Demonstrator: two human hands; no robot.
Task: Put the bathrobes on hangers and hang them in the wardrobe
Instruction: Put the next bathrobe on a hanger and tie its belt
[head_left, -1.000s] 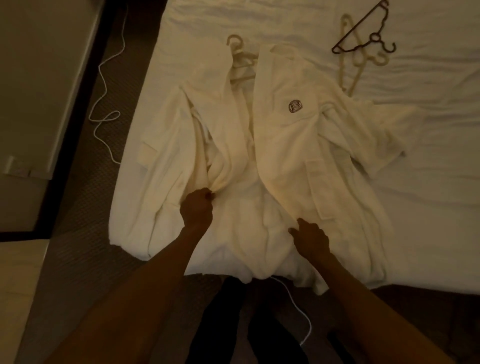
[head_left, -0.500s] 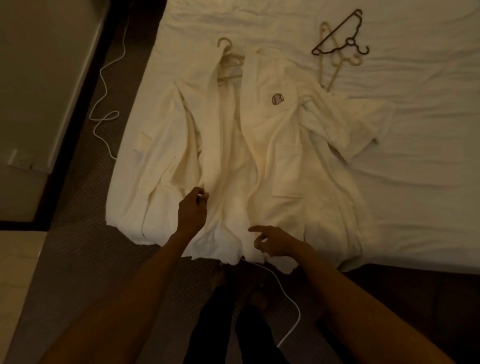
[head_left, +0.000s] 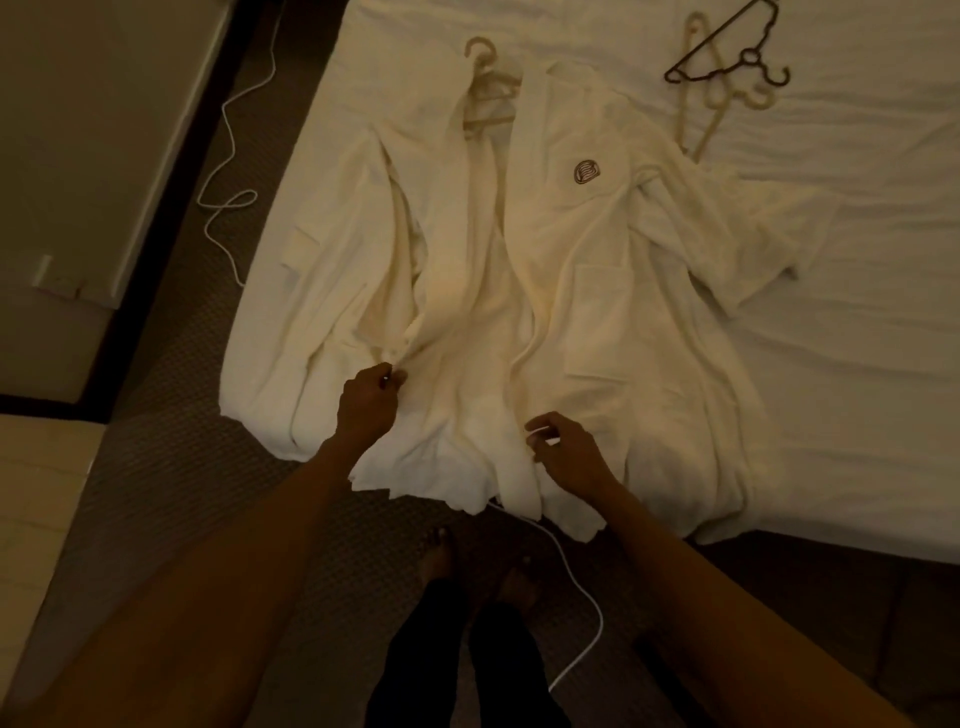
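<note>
A cream bathrobe (head_left: 587, 291) with a dark crest on its chest lies face up and open on the bed (head_left: 857, 395). Its hem hangs over the near edge. A pale hanger (head_left: 485, 78) sits in its collar, hook pointing away from me. My left hand (head_left: 366, 408) pinches the edge of the robe's left front panel. My right hand (head_left: 566, 454) rests at the edge of the right front panel, thumb and forefinger closed on the fabric.
A dark hanger (head_left: 727, 57) lies across pale hangers (head_left: 698, 111) at the bed's far right. White cables trail on the carpet at the left (head_left: 228, 156) and by my feet (head_left: 576, 597). A dark-edged panel (head_left: 104, 156) stands at the left.
My right hand let go of the right panel's edge, opened, then closed on it again lower down. My left hand kept its pinch on the left panel. The robe lies flatter.
</note>
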